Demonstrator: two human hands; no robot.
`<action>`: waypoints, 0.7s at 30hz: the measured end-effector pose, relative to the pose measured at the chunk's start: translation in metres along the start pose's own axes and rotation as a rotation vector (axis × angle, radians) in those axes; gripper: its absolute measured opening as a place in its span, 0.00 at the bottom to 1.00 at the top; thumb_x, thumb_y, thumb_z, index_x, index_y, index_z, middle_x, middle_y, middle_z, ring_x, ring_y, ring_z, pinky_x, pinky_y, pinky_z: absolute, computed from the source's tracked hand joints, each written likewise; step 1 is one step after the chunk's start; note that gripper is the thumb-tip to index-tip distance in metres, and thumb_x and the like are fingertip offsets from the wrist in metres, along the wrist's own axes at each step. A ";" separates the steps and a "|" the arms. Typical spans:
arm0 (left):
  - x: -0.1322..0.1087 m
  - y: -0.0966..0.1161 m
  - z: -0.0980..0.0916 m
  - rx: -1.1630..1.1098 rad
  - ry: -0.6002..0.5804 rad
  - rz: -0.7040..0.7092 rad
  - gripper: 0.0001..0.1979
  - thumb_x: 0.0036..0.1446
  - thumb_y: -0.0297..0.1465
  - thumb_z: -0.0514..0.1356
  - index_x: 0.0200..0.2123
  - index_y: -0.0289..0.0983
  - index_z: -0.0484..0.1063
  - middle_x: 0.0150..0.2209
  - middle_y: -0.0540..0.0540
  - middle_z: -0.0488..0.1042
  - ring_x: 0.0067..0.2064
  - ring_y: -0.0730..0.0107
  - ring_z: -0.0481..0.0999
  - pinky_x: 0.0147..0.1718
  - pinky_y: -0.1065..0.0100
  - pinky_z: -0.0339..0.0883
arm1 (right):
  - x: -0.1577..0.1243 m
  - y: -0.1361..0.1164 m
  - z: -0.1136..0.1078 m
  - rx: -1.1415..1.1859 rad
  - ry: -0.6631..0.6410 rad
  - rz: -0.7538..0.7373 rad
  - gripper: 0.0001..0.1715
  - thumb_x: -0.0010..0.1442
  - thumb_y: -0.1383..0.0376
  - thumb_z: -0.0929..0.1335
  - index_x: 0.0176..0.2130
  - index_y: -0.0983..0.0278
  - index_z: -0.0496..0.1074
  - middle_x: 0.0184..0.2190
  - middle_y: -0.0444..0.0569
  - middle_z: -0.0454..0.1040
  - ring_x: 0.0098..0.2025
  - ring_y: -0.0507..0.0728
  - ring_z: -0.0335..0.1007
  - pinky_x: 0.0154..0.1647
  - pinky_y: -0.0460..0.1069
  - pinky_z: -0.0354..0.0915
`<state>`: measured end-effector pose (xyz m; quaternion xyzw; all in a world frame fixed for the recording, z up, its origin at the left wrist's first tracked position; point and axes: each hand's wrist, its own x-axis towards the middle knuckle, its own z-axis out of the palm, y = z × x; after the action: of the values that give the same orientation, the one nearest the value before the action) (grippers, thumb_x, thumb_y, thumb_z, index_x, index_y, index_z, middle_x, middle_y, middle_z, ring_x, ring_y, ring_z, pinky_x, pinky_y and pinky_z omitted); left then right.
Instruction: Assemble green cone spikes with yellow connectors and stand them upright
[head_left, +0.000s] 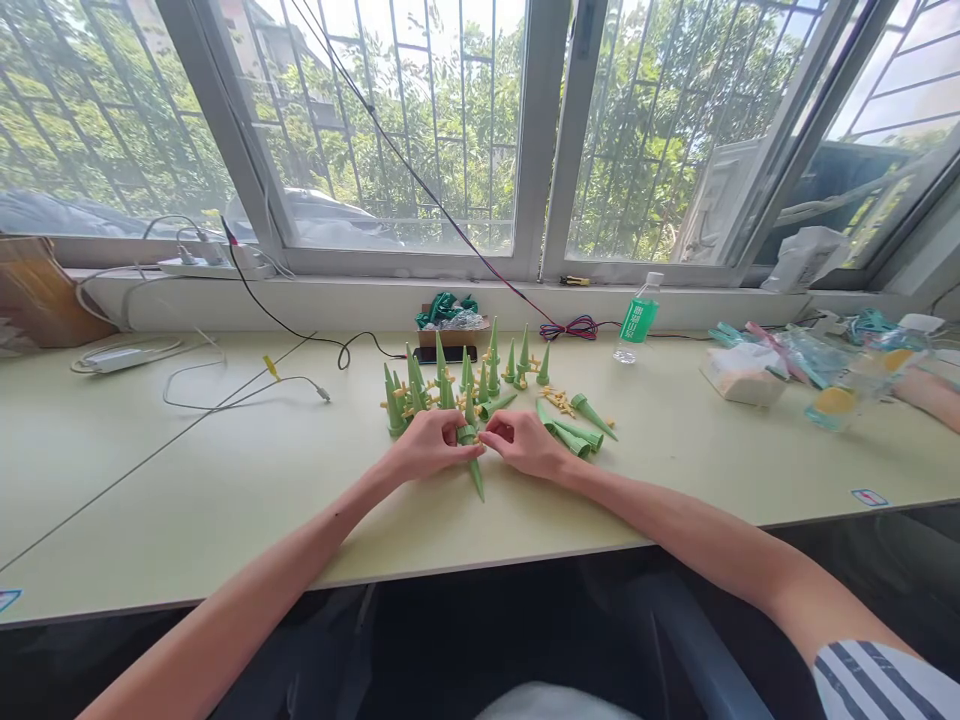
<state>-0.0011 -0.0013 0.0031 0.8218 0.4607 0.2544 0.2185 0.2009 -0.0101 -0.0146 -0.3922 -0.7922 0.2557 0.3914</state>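
My left hand (425, 443) is closed around the collar of a green plastic watering spike (477, 480), whose tip points toward the table's front edge. My right hand (527, 443) pinches a small yellow valve piece (479, 439) at the side of that collar. Just beyond my hands, several green spikes with yellow pieces (493, 366) stand upright in a cluster. To the right of my right hand lie several loose green spikes (576, 440). A small pile of yellow pieces (557, 401) is behind them.
Behind the cluster are a phone (445, 354) and a small box of green packaging (451, 313). A water bottle (638, 320) stands at right, near tissues (742, 373) and plastic bags (817, 365). Cables (255, 395) cross the left side. Another person's arm (930, 395) shows at far right.
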 end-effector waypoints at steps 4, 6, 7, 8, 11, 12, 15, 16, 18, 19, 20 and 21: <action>-0.001 0.001 0.000 -0.023 -0.004 0.021 0.21 0.49 0.47 0.65 0.26 0.35 0.67 0.18 0.55 0.58 0.22 0.77 0.55 0.22 0.72 0.46 | 0.001 0.004 0.001 -0.055 0.023 -0.017 0.20 0.64 0.59 0.66 0.23 0.65 0.67 0.19 0.42 0.63 0.23 0.49 0.54 0.25 0.47 0.52; -0.001 0.003 0.000 -0.040 -0.012 0.034 0.20 0.49 0.47 0.65 0.27 0.35 0.68 0.18 0.55 0.58 0.22 0.77 0.54 0.21 0.72 0.47 | 0.001 0.006 0.001 -0.073 0.023 -0.034 0.25 0.65 0.57 0.64 0.20 0.65 0.64 0.17 0.41 0.59 0.22 0.49 0.52 0.25 0.47 0.50; -0.001 0.004 0.000 -0.050 -0.017 0.043 0.20 0.49 0.47 0.65 0.27 0.35 0.68 0.18 0.55 0.58 0.22 0.77 0.54 0.21 0.72 0.47 | 0.002 0.006 0.001 -0.073 0.014 -0.036 0.28 0.66 0.56 0.63 0.19 0.65 0.63 0.16 0.41 0.58 0.21 0.49 0.51 0.25 0.47 0.50; -0.002 0.004 0.000 -0.059 -0.021 0.052 0.20 0.49 0.47 0.65 0.27 0.35 0.68 0.18 0.56 0.58 0.22 0.77 0.54 0.21 0.72 0.47 | 0.002 0.007 0.001 -0.069 0.000 -0.032 0.30 0.67 0.54 0.62 0.18 0.64 0.62 0.15 0.41 0.57 0.21 0.49 0.51 0.25 0.47 0.50; -0.002 0.006 0.000 -0.067 -0.025 0.075 0.20 0.49 0.47 0.65 0.26 0.36 0.67 0.18 0.56 0.58 0.21 0.78 0.54 0.21 0.73 0.47 | 0.001 0.007 0.001 -0.057 -0.025 -0.011 0.34 0.68 0.51 0.60 0.17 0.65 0.63 0.14 0.41 0.58 0.20 0.49 0.51 0.25 0.47 0.51; -0.002 0.006 -0.001 -0.062 -0.022 0.076 0.20 0.50 0.47 0.65 0.26 0.36 0.67 0.18 0.56 0.58 0.21 0.78 0.54 0.21 0.73 0.47 | 0.001 0.007 0.001 -0.062 -0.015 -0.010 0.34 0.68 0.51 0.60 0.17 0.65 0.63 0.14 0.41 0.58 0.20 0.49 0.51 0.25 0.47 0.51; -0.001 0.005 0.000 -0.040 -0.001 0.063 0.20 0.50 0.47 0.64 0.25 0.36 0.66 0.18 0.55 0.58 0.22 0.77 0.54 0.21 0.73 0.47 | 0.001 0.004 0.000 -0.062 0.020 -0.018 0.28 0.65 0.50 0.63 0.22 0.65 0.66 0.18 0.42 0.63 0.22 0.49 0.55 0.25 0.47 0.52; -0.001 0.005 0.000 -0.034 0.006 0.059 0.20 0.50 0.47 0.64 0.25 0.36 0.66 0.18 0.55 0.58 0.22 0.77 0.54 0.21 0.73 0.47 | 0.001 0.002 0.000 -0.049 0.016 -0.021 0.24 0.64 0.51 0.65 0.25 0.65 0.68 0.20 0.43 0.66 0.23 0.49 0.56 0.25 0.46 0.53; -0.001 0.003 0.000 -0.028 0.012 0.050 0.19 0.50 0.45 0.64 0.25 0.36 0.65 0.18 0.55 0.58 0.22 0.77 0.54 0.21 0.73 0.47 | 0.000 0.000 -0.001 -0.016 -0.010 -0.022 0.18 0.62 0.55 0.68 0.29 0.66 0.71 0.24 0.44 0.71 0.24 0.49 0.59 0.26 0.46 0.56; -0.001 0.003 0.000 -0.027 0.009 0.047 0.19 0.50 0.45 0.64 0.25 0.36 0.65 0.18 0.55 0.58 0.22 0.77 0.54 0.21 0.73 0.47 | 0.000 0.000 -0.001 -0.003 -0.023 -0.022 0.15 0.61 0.57 0.68 0.30 0.66 0.71 0.26 0.45 0.72 0.24 0.49 0.60 0.26 0.46 0.56; -0.001 0.003 0.000 -0.028 0.006 0.044 0.19 0.50 0.45 0.64 0.25 0.36 0.65 0.18 0.55 0.58 0.22 0.77 0.55 0.21 0.73 0.47 | -0.001 0.000 0.000 0.005 -0.030 -0.021 0.13 0.61 0.59 0.69 0.31 0.66 0.71 0.26 0.45 0.73 0.24 0.49 0.61 0.26 0.46 0.57; -0.001 0.003 0.000 -0.030 0.003 0.041 0.18 0.50 0.44 0.64 0.26 0.36 0.65 0.18 0.55 0.58 0.23 0.77 0.55 0.22 0.73 0.46 | -0.001 0.000 0.000 0.010 -0.034 -0.019 0.12 0.61 0.60 0.68 0.31 0.66 0.71 0.26 0.45 0.73 0.24 0.49 0.61 0.26 0.45 0.57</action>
<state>0.0004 -0.0032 0.0045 0.8272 0.4405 0.2670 0.2246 0.2014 -0.0105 -0.0150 -0.3784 -0.8010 0.2626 0.3824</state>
